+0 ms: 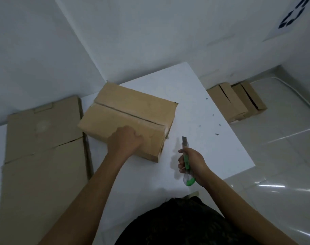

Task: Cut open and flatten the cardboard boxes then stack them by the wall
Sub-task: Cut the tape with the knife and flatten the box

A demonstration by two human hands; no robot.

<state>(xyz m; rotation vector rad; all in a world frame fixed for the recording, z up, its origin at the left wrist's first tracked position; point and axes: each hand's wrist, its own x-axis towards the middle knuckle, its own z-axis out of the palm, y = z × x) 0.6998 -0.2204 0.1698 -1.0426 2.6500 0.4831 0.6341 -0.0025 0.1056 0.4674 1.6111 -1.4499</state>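
Our left hand (126, 138) rests curled on the box (133, 106), grasp unclear. Our right hand (193, 161) clasps the green knife (187, 164).

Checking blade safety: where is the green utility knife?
Head view, right of centre: the right hand holds the green utility knife above the white board, beside the brown cardboard box.

A white counter (203, 112) lies under the right hand (193, 163), with small dark scraps (217, 134) beyond it, glossy tiled floor (283, 156) to its right, and a recycling-symbol sheet (292, 16) far beyond.
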